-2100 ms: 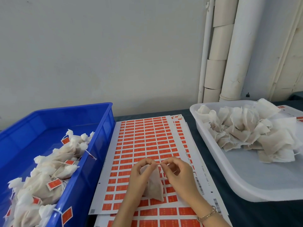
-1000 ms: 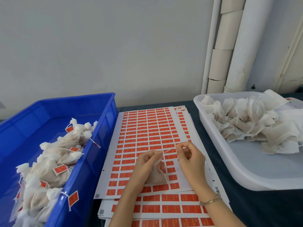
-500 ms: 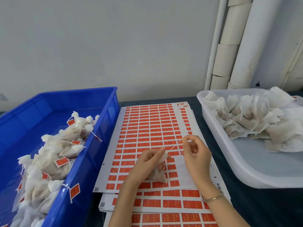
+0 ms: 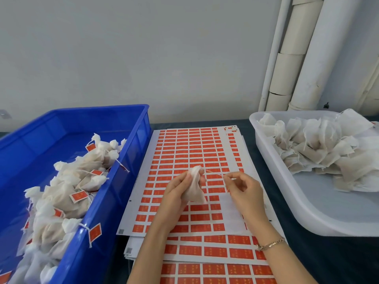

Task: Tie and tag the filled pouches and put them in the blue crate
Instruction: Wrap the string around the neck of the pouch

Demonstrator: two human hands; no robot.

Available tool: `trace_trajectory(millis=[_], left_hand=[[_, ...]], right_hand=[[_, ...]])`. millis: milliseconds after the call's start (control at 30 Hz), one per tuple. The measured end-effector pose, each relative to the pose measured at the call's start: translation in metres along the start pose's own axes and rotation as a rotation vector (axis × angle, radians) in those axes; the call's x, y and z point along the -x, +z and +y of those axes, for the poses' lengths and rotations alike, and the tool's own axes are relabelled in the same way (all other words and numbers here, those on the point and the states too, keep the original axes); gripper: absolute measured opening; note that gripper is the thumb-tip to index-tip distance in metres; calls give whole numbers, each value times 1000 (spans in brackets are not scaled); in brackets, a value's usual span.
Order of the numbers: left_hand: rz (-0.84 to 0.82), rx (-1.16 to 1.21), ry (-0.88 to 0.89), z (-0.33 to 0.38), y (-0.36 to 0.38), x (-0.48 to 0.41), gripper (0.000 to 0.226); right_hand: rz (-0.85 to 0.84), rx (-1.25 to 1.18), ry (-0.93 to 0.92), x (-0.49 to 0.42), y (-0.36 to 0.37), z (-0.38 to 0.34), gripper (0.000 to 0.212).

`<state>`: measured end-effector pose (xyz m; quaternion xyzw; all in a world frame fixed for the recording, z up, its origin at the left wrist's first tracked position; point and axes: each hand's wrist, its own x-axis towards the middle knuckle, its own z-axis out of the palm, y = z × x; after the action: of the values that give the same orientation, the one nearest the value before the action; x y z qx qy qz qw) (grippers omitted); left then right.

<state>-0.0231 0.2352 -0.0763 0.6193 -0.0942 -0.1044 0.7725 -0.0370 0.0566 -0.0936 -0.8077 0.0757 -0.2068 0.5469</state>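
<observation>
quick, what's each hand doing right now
Left hand: closed on the pouch at its neck.
Right hand: fingers pinching the string.

We can read no text anywhere. The orange stickers on the label sheets (image 4: pixel 190 152) at the middle of the counter carry faint yellowish marks, too small and blurred to make out. Small square codes sit at the sheets' seven-o'clock corners (image 4: pixel 121 231), unreadable as well. The orange tags (image 4: pixel 79 196) on the tied pouches in the blue crate (image 4: pixel 131 119), at nine o'clock, show the same illegible print. The white tray (image 4: pixel 307 222) at three o'clock bears no lettering we can tell.
</observation>
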Motion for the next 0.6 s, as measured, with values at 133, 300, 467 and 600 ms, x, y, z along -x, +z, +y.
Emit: trace_trajectory(millis=[133, 300, 467, 600], left_hand=[[24, -76, 94, -1, 1, 2, 25], [238, -494, 207, -14, 6, 2, 19], [268, -745, 399, -20, 8, 1, 36], [231, -839, 514, -25, 6, -2, 34]], right_hand=[[-136, 90, -108, 7, 5, -2, 12], [-234, 104, -198, 11, 9, -5, 21], [-263, 63, -194, 12, 10, -7, 17], [-280, -19, -212, 13, 9, -9, 15]])
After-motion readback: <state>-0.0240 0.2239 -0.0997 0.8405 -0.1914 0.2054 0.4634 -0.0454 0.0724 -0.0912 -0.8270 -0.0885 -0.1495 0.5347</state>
